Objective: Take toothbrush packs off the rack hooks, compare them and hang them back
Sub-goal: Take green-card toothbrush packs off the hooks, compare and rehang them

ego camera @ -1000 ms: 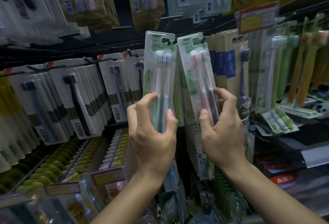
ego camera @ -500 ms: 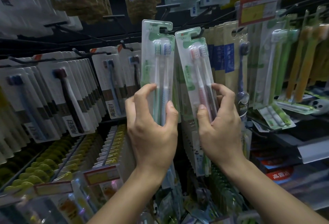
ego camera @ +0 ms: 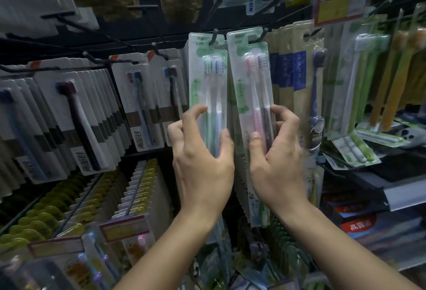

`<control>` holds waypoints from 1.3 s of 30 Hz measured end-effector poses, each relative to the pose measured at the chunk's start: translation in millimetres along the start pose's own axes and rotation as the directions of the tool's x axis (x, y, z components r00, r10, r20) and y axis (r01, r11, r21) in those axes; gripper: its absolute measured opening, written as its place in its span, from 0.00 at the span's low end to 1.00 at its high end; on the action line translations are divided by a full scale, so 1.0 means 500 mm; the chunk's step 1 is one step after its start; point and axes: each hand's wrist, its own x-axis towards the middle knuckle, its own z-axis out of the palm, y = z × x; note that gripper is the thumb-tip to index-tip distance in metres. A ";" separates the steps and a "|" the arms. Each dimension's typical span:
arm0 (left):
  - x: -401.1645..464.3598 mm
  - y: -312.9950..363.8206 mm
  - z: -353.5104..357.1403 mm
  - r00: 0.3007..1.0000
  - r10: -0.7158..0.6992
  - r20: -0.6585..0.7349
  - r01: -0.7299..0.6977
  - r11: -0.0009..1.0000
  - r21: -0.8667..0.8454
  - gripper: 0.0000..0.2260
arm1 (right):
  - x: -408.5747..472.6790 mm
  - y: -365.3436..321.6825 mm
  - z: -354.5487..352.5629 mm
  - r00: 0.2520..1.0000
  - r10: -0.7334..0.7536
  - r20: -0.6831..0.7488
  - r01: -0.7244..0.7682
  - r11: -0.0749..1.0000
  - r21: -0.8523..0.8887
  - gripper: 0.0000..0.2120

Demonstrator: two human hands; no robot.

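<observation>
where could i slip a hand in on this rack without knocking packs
The dark gap between the top row of packs and the white-card packs is the clearest opening; only bare hooks cross it. A smaller dark strip lies under the blue-brush pack. Around the left hand and right hand, packs overlap tightly.

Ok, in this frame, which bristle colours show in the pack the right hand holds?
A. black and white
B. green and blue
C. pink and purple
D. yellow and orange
C: the twin toothbrush pack in the right hand shows pink and purple bristle heads; the green and blue pair sits in the left hand's pack.
</observation>
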 end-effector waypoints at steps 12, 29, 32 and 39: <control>0.019 -0.009 0.029 0.996 -0.034 0.080 0.032 0.999 0.027 0.23 | 0.018 0.014 0.037 0.996 0.084 0.023 -0.083 0.995 -0.059 0.21; 0.012 -0.030 0.038 0.994 0.046 0.103 -0.064 0.981 0.183 0.33 | 0.038 0.020 0.054 0.999 -0.018 -0.048 0.001 0.943 -0.332 0.25; 0.013 -0.029 0.036 0.990 0.125 0.063 -0.136 0.962 0.237 0.33 | 0.040 0.018 0.055 0.995 -0.102 -0.021 0.089 0.933 -0.349 0.28; 0.015 -0.029 0.035 0.961 0.235 0.149 -0.270 0.913 0.306 0.34 | 0.039 0.022 0.053 0.975 -0.212 0.074 0.222 0.872 -0.437 0.31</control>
